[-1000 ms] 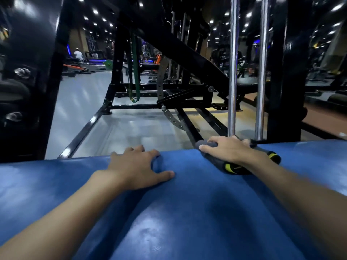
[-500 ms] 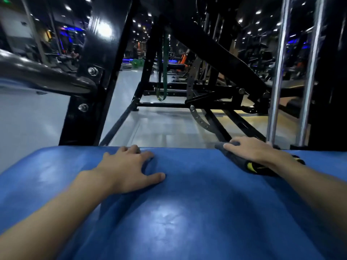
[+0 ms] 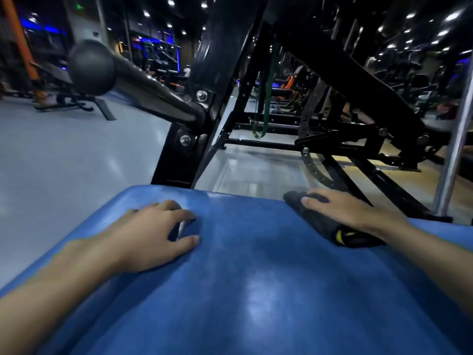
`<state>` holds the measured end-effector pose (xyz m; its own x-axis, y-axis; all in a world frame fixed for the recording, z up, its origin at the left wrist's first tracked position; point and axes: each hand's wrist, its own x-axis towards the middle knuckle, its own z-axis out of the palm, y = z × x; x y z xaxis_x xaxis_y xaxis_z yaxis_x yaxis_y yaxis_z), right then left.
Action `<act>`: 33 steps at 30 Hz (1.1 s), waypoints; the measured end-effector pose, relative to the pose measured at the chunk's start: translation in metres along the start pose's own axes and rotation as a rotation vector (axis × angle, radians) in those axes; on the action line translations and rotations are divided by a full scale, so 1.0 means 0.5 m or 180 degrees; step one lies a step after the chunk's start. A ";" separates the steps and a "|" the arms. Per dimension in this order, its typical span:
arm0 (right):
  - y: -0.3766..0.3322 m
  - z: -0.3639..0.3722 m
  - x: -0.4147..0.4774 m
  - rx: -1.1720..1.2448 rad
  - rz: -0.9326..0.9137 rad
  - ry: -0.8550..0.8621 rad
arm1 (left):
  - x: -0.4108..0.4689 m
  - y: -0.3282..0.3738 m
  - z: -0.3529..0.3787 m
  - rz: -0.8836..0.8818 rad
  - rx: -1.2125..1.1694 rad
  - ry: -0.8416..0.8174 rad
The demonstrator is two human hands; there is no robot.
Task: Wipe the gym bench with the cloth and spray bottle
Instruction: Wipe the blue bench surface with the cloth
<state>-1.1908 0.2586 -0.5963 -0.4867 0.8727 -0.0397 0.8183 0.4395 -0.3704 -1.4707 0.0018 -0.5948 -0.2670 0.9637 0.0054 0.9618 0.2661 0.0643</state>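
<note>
The blue padded gym bench [image 3: 256, 290] fills the lower half of the head view. My right hand [image 3: 343, 213] presses flat on a dark grey cloth with yellow marks [image 3: 330, 229] near the bench's far right edge. My left hand [image 3: 153, 234] rests on the pad near its far left end, fingers spread and bent, holding nothing. No spray bottle is in view.
A black steel upright [image 3: 202, 98] with a black padded roller arm [image 3: 122, 78] stands just beyond the bench's far edge. Chrome guide rods [image 3: 453, 149] rise at the right. Further black machine frames [image 3: 332, 103] and grey floor [image 3: 64, 162] lie behind.
The view has swung to the left, bringing the bench's left end and the roller arm into sight. Both hands have slid leftward along the pad, the right one taking the cloth with it.
</note>
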 end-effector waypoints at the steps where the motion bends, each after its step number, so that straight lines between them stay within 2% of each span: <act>1: 0.001 0.000 0.009 -0.0089 0.0031 0.0001 | -0.019 -0.028 -0.001 -0.0024 0.0004 0.0021; 4: -0.055 0.015 0.030 -0.0331 0.0077 -0.0120 | -0.063 -0.083 0.003 -0.0035 -0.0084 0.0153; 7: -0.149 0.045 0.031 -0.0237 -0.0161 -0.0204 | -0.080 -0.101 0.010 0.0052 -0.0111 0.0311; 17: -0.485 0.179 0.084 -0.0285 -0.0805 -0.0330 | -0.097 -0.149 -0.007 0.0037 -0.0188 0.0245; 21: -0.514 0.189 0.066 -0.0331 -0.0966 -0.0248 | -0.140 -0.177 0.005 -0.0006 -0.0332 0.0310; 25: -0.542 0.219 0.024 -0.0604 -0.1697 -0.0016 | -0.194 -0.199 0.009 -0.0169 -0.0328 0.0351; 33: -0.704 0.259 0.076 -0.0720 -0.1807 -0.0374 | -0.235 -0.194 0.008 -0.0213 -0.0479 0.0374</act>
<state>-1.5367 0.1096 -0.5875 -0.8847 0.4661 -0.0010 0.4603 0.8735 -0.1584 -1.5324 -0.1372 -0.6055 -0.3436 0.9324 0.1119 0.9242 0.3146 0.2166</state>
